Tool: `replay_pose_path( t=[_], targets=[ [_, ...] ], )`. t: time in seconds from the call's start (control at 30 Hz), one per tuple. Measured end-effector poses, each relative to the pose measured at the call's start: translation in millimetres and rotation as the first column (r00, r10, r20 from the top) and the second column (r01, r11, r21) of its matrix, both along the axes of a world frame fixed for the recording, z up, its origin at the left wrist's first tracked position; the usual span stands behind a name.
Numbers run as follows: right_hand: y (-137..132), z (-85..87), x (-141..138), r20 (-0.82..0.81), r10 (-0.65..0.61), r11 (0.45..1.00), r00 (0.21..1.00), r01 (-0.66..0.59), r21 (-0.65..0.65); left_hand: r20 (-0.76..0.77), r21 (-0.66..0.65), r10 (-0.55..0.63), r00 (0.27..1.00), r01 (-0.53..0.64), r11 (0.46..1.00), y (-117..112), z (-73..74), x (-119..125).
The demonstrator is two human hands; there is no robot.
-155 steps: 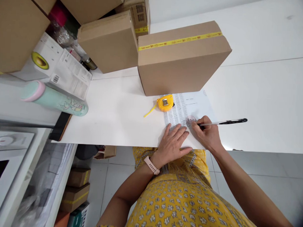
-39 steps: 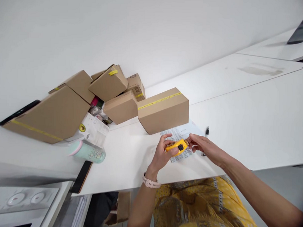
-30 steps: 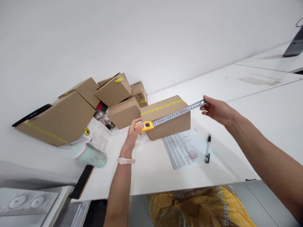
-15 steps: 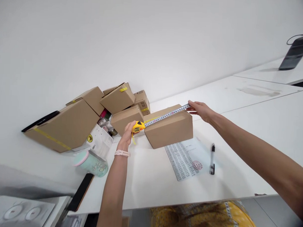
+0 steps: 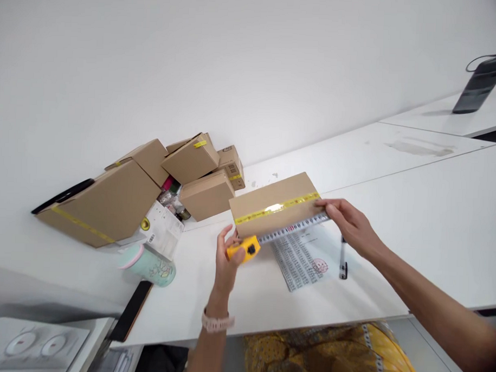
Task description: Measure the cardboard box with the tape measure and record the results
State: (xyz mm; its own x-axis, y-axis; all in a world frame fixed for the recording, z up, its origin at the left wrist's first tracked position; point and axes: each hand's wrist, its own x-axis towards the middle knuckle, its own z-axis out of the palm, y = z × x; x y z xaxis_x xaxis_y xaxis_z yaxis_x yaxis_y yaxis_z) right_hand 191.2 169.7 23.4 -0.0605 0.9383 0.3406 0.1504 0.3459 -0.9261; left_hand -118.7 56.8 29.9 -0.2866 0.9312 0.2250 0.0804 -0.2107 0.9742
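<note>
My left hand (image 5: pixel 228 256) is closed around the yellow case of a tape measure (image 5: pixel 246 249), its fingertips near the left end of a cardboard box (image 5: pixel 272 195). The metal blade (image 5: pixel 291 229) stretches out to the right along the box's near lower edge. At the box's right end, my right hand (image 5: pixel 348 219) pinches the blade's far end between thumb and fingers. Yellow tape runs across the box face turned toward me. A printed sheet (image 5: pixel 298 258) with a red stamp lies below the blade, partly covered. Beside it rests a black-capped pen (image 5: pixel 343 260), its top near my right wrist.
Several cardboard boxes (image 5: pixel 109 203) are stacked at the left against the wall. A mint tumbler (image 5: pixel 151 265) stands near the table's left edge, beside papers (image 5: pixel 163 232). A dark bottle (image 5: pixel 481 80) is at the far right. Yellow fabric (image 5: pixel 327 354) shows below the front edge.
The box has tilted, turning its taped face toward me. Both hands brought the tape measure nearer, from across the top to the near lower edge; the right hand moved right and down.
</note>
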Motion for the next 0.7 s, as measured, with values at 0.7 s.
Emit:
replay_pose_path(
  t=[0.7],
  targets=[
    [69.1,18.6,23.7,0.237,0.166,0.940,0.957,-0.081,-0.332,0.026,-0.223,0.299,0.954,-0.286,0.932,-41.8,28.9,8.6]
  ],
)
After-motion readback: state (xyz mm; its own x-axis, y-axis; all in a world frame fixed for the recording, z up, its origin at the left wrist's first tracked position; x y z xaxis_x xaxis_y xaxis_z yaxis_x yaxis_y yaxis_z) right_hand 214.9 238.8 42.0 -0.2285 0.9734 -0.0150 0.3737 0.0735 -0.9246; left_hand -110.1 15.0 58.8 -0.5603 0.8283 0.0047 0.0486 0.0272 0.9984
